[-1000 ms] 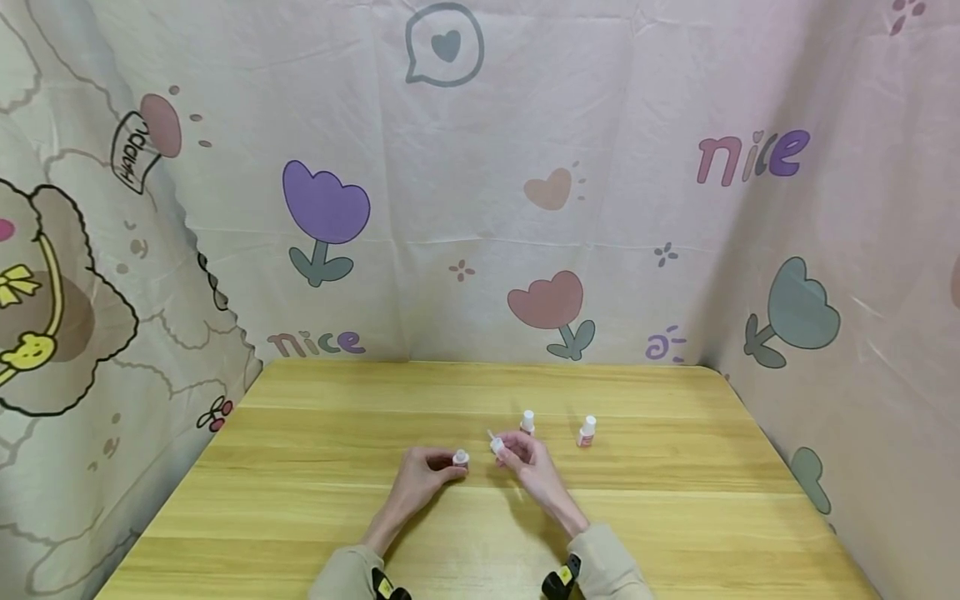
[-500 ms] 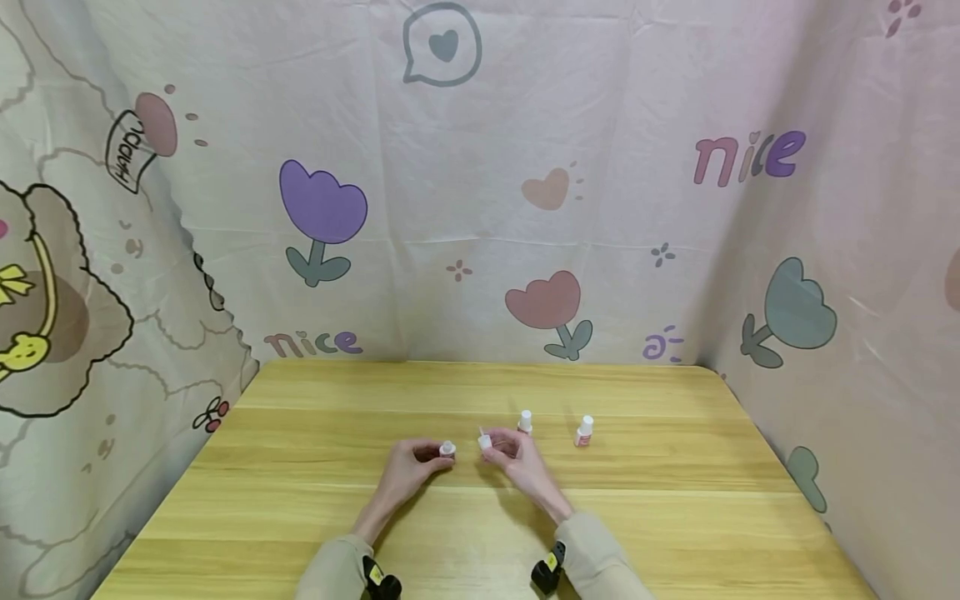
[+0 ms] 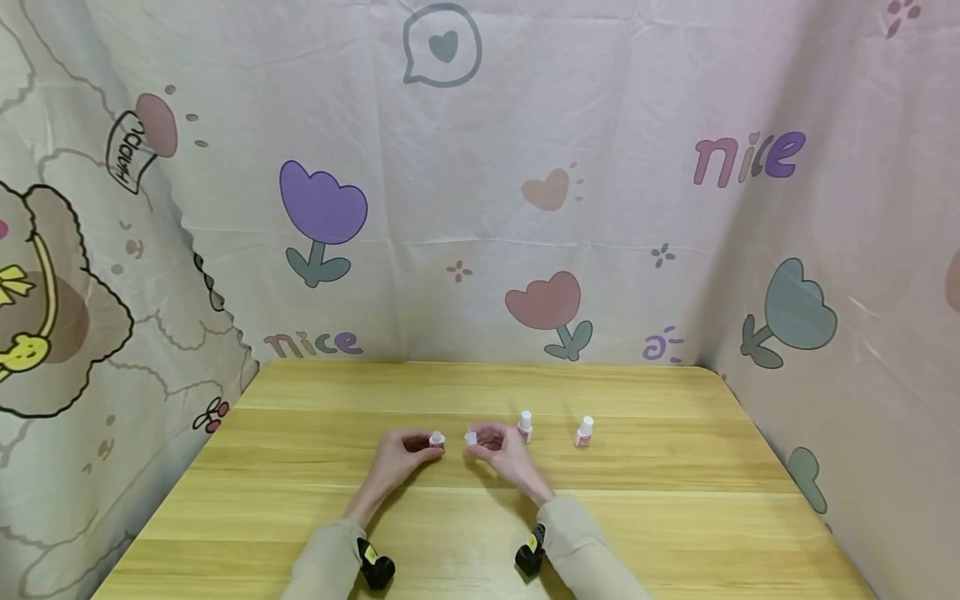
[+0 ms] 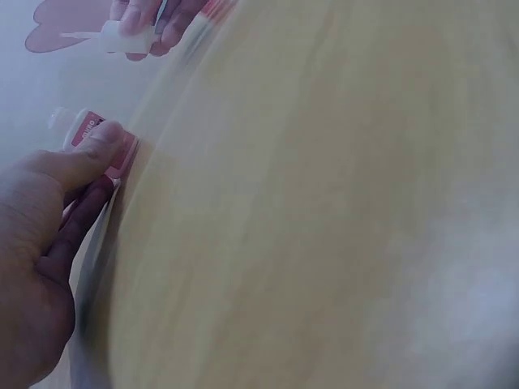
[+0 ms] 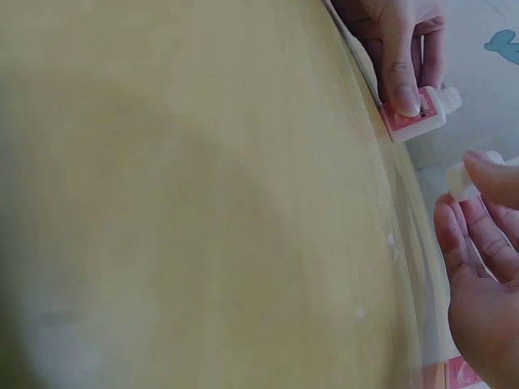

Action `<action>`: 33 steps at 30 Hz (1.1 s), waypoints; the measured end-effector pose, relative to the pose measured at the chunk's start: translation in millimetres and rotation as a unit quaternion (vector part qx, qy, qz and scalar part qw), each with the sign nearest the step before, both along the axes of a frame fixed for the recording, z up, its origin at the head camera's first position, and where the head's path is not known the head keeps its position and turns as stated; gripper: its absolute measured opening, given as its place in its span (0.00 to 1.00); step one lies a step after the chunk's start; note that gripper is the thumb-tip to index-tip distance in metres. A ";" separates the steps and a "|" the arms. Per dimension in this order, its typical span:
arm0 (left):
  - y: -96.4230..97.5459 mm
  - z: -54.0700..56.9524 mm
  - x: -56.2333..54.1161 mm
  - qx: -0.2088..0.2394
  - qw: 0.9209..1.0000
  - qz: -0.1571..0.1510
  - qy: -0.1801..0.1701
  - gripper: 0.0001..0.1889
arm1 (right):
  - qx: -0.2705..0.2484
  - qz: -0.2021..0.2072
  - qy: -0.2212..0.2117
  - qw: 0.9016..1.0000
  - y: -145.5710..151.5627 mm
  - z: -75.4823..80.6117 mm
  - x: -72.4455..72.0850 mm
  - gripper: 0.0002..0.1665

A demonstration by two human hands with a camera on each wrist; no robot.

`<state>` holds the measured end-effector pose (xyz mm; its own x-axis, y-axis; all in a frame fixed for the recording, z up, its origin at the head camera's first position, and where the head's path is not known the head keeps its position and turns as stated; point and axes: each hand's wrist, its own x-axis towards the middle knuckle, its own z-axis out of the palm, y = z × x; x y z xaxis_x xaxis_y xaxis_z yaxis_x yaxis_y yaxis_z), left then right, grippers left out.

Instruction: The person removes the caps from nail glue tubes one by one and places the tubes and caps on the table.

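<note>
My left hand [image 3: 401,458] holds a small white bottle [image 3: 437,440] with a red label, thumb in front. The bottle stands upright on or close over the table with its cap off, and its pale neck shows in the left wrist view. To the right, my right hand [image 3: 506,454] pinches a white cap [image 3: 471,439] between thumb and fingers. A thin pale applicator [image 4: 79,35] sticks out of the cap, pointing up, away from the table. A short gap separates the cap from the bottle. Some fingers of the right hand curve behind the cap.
Two more white bottles with red labels and caps on stand upright: one [image 3: 526,427] just behind my right hand, another [image 3: 585,432] farther right. The wooden table [image 3: 637,533] ends at a printed cloth [image 3: 450,308] behind and at the sides.
Both hands have moved left and slightly away from me, with the bottle and the cap in them. The applicator has turned from leaning left to nearly straight up. The two capped bottles stand where they were.
</note>
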<state>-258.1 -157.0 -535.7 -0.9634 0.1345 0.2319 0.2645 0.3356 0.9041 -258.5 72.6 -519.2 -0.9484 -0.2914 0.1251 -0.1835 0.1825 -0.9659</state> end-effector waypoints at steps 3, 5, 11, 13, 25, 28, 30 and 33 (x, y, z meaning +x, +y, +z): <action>-1.2 1.1 -1.4 0.002 1.000 -0.007 0.008 0.11 | -0.001 0.011 0.000 1.000 -2.6 -0.8 -4.5 0.19; -1.3 1.7 -2.2 0.004 1.000 -0.007 0.007 0.11 | -0.003 0.019 -0.004 1.000 -4.0 -2.1 -8.2 0.18; -1.1 -0.3 -6.7 -0.006 1.000 0.011 0.005 0.10 | -0.012 0.027 -0.004 1.000 -9.1 -5.0 -17.9 0.17; -1.2 0.7 -6.8 -0.015 1.000 0.013 0.010 0.10 | -0.009 0.021 -0.002 1.000 -11.1 -5.4 -20.2 0.17; -5.0 4.4 -10.6 -0.004 1.000 0.012 -0.003 0.10 | 0.041 0.003 0.018 0.999 -22.1 -5.5 -31.9 0.14; -5.0 4.9 -11.1 -0.009 1.000 0.016 -0.005 0.10 | 0.055 -0.001 0.021 0.998 -24.7 -4.7 -32.0 0.14; -4.6 5.7 -10.7 -0.013 1.000 0.022 -0.006 0.10 | 0.066 -0.001 0.020 0.998 -25.8 -3.8 -31.3 0.14; -4.2 5.3 -11.2 -0.020 0.999 0.033 -0.006 0.10 | 0.076 0.001 0.015 0.997 -27.3 -4.2 -31.9 0.13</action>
<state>-269.3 -161.2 -530.4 -0.9732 0.0800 0.2156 0.2296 0.3868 0.8931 -290.4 45.3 -523.4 -0.9443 -0.3107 0.1081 -0.2126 0.3255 -0.9213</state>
